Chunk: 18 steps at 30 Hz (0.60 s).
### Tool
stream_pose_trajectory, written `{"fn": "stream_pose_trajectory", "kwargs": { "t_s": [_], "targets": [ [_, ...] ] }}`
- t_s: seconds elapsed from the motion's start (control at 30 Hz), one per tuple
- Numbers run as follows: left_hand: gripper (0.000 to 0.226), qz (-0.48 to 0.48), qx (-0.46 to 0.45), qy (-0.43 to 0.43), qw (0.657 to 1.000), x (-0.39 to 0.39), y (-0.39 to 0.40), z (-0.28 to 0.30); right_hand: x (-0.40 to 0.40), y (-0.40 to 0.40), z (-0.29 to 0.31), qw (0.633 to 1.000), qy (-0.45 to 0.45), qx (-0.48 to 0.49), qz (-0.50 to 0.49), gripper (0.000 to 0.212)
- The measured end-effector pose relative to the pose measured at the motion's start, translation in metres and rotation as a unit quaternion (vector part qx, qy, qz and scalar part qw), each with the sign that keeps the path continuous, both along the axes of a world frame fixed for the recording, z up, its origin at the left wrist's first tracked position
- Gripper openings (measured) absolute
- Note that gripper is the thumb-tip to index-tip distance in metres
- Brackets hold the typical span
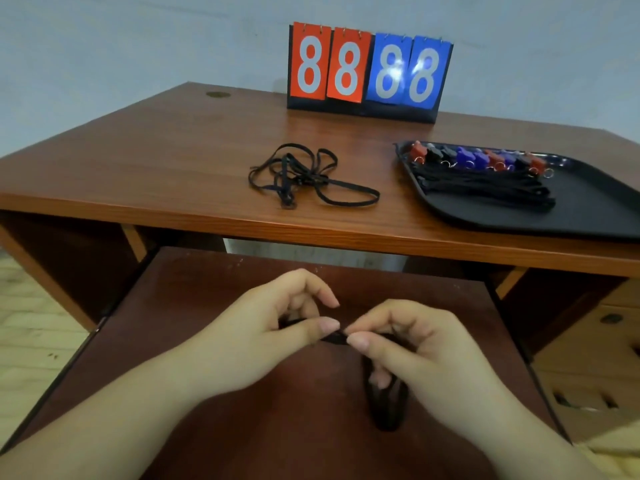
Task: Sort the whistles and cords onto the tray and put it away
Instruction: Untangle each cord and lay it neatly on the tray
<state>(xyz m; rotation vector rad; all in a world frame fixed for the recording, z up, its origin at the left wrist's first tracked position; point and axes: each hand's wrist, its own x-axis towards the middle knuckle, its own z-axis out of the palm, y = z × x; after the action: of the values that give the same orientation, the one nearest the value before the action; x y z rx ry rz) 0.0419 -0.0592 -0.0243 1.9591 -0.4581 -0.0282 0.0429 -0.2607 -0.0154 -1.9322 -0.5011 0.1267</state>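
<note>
Both hands are over the pulled-out keyboard shelf [214, 282], pinching one black cord [386, 407]. My left hand [277, 327] grips its end between thumb and forefinger. My right hand [408, 344] pinches the same end, and the cord's folded loops hang down under that palm. A tangle of black cords [304, 178] lies on the desk top in the middle. The black tray [588, 216] sits at the desk's right, holding a row of red, black and blue whistles [474, 157] along its far side, with straightened black cords [485, 188] laid in front of them.
A flip scoreboard [369, 71] showing red and blue 8s stands at the back of the wooden desk [156, 161]. A drawer unit [595, 341] is under the desk on the right. Pale floor [31, 341] shows at the left.
</note>
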Motion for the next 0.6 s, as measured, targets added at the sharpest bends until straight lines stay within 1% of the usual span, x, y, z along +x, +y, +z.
{"fn": "stream_pose_trajectory", "kwargs": {
  "t_s": [0.13, 0.2, 0.27, 0.3, 0.33, 0.37, 0.43, 0.47, 0.53, 0.57, 0.6],
  "targets": [
    [0.016, 0.063, -0.036, 0.014, 0.997, 0.005, -0.001, -0.001, 0.003, -0.007, 0.005, 0.996, -0.05, -0.067, -0.043, 0.002],
    [0.02, 0.079, -0.096, 0.058, 0.991, 0.008, 0.001, -0.003, 0.007, -0.011, 0.004, 0.99, -0.073, -0.104, -0.064, 0.006],
    [0.03, 0.072, -0.186, 0.112, 0.973, 0.01, 0.004, -0.003, 0.012, -0.014, 0.002, 0.986, -0.071, -0.13, -0.079, 0.009],
    [0.031, 0.076, -0.215, 0.12, 0.966, 0.011, 0.004, -0.002, 0.015, -0.015, 0.0, 0.986, -0.058, -0.132, -0.078, 0.01],
    [0.034, 0.086, -0.225, 0.109, 0.964, 0.011, 0.004, -0.002, 0.016, -0.015, -0.002, 0.989, -0.039, -0.128, -0.068, 0.013],
    [0.036, 0.095, -0.217, 0.094, 0.967, 0.011, 0.003, -0.002, 0.016, -0.015, -0.004, 0.991, -0.017, -0.122, -0.051, 0.02],
    [0.031, 0.088, -0.196, 0.074, 0.974, 0.005, -0.004, 0.002, 0.014, -0.008, -0.007, 0.996, 0.045, -0.073, -0.013, 0.037],
    [0.03, 0.077, -0.196, 0.075, 0.975, 0.002, -0.007, 0.002, 0.011, -0.004, -0.007, 0.997, 0.079, -0.02, 0.004, 0.04],
    [0.029, 0.07, -0.214, 0.078, 0.971, -0.001, -0.013, 0.001, 0.006, 0.003, -0.006, 0.987, 0.124, 0.095, 0.022, 0.033],
    [0.03, 0.073, -0.233, 0.084, 0.966, -0.001, -0.015, 0.0, 0.004, 0.005, -0.005, 0.982, 0.133, 0.136, 0.019, 0.026],
    [0.033, 0.071, -0.272, 0.103, 0.954, 0.0, -0.016, -0.002, 0.003, 0.007, -0.003, 0.976, 0.142, 0.163, 0.012, 0.019]
  ]
}}
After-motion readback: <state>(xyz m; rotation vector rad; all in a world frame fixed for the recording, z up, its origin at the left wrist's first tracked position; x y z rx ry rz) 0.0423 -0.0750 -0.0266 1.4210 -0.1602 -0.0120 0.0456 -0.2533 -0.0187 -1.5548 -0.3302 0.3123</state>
